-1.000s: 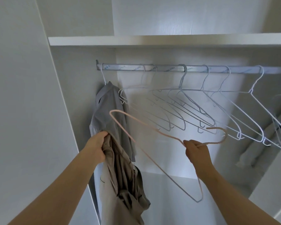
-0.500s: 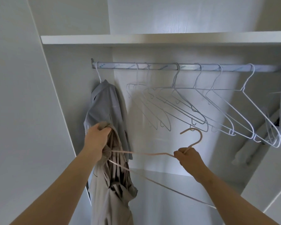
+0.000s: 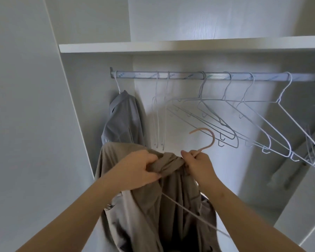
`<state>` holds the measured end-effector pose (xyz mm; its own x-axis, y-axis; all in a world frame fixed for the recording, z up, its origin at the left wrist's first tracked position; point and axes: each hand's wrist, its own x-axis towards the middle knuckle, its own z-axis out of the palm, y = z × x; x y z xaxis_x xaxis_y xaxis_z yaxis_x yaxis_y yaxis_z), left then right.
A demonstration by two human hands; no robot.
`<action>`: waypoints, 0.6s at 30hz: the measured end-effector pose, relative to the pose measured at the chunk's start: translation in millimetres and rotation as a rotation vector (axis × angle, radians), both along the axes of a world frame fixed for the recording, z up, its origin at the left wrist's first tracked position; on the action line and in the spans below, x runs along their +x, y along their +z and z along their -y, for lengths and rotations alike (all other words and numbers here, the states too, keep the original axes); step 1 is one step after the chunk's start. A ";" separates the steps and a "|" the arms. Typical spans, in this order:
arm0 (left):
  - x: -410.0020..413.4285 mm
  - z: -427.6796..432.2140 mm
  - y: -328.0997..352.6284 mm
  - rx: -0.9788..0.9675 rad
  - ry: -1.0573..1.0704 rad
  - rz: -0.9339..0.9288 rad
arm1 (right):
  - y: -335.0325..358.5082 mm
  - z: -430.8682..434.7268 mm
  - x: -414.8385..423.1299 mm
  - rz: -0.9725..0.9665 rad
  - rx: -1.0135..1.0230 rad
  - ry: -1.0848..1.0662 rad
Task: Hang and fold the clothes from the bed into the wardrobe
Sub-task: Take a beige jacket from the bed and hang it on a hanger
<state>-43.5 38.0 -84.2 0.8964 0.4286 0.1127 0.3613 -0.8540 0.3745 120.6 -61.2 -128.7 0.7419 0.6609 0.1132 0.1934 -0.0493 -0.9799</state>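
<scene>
A beige shirt (image 3: 153, 211) hangs bunched in front of me inside the open wardrobe. My left hand (image 3: 136, 170) grips its gathered collar. My right hand (image 3: 198, 164) holds the neck of a pink hanger (image 3: 210, 140), whose hook points up. The hanger's body is mostly hidden inside the shirt; one thin bar shows below, slanting down to the right. Above runs the silver clothes rail (image 3: 185, 76).
A grey shirt (image 3: 124, 119) hangs at the rail's left end, just behind the beige one. Several empty white hangers (image 3: 244, 115) fill the rail to the right. A white shelf (image 3: 189, 46) sits above. The wardrobe's side wall (image 3: 76, 110) is close on the left.
The pink hanger has gone from held apart into the beige shirt. My hands have come together at the collar, and the shirt has spread wider.
</scene>
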 end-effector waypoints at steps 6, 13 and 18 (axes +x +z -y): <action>16.2 1.9 -8.5 0.487 -0.013 0.153 | 21.5 3.5 -3.3 0.165 0.087 0.054; 33.0 -2.4 -0.5 0.135 0.111 0.448 | 30.2 15.4 -0.8 0.322 0.242 -0.068; 29.1 -13.3 18.8 0.153 0.214 0.688 | 8.5 23.4 3.1 0.502 0.272 -0.421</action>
